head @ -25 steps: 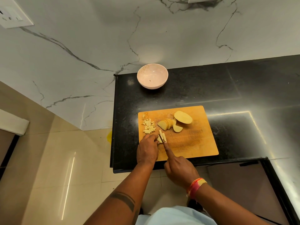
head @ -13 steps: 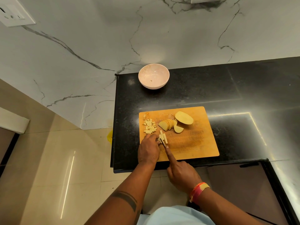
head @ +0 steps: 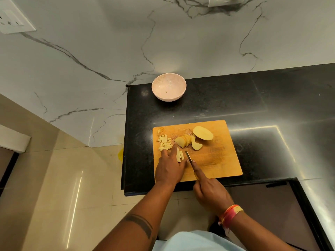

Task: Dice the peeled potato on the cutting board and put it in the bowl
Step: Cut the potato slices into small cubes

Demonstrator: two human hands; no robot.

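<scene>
A wooden cutting board (head: 217,160) lies on the black counter. On it are a pile of potato dice (head: 164,142) at the far left, a fan of slices (head: 184,140), a small slice (head: 196,145) and a potato half (head: 202,133). My left hand (head: 170,166) rests on the board with fingers stretched out, touching a few potato sticks (head: 179,155). My right hand (head: 210,193) grips a knife (head: 188,156), forefinger along its back; the blade lies just right of the sticks. A pink bowl (head: 169,87) stands behind the board.
The black counter (head: 262,109) stretches right of the board, with its left edge close to the board and floor tiles (head: 63,178) below. A marble wall (head: 90,60) rises behind the bowl, with a switch plate (head: 12,19) at the upper left.
My left hand has opened and its fingers now reach forward beside the sticks. The knife has shifted a little to the right, off the sticks.
</scene>
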